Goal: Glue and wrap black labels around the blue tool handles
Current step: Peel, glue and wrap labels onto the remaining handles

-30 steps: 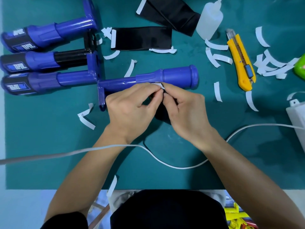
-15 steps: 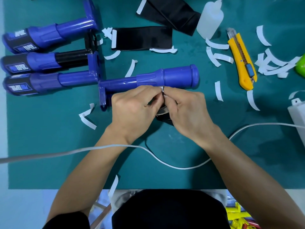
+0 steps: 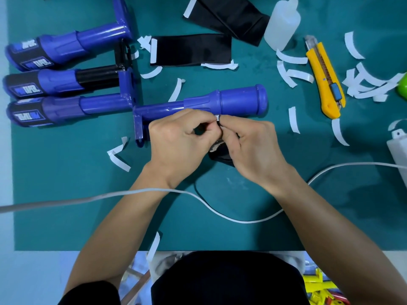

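Three finished handles lie at the far left of the green surface. Beside them lies a bare blue handle, just above both hands. The left hand and right hand meet fingertip to fingertip, each grip pinched closed on a black label with a white strip. A glue bottle and yellow knife lie at right.

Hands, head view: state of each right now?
Left hand: closed, fingertips pinching the small white tab at the black label.
Right hand: closed, pinching the same tab, black label bunched under it.
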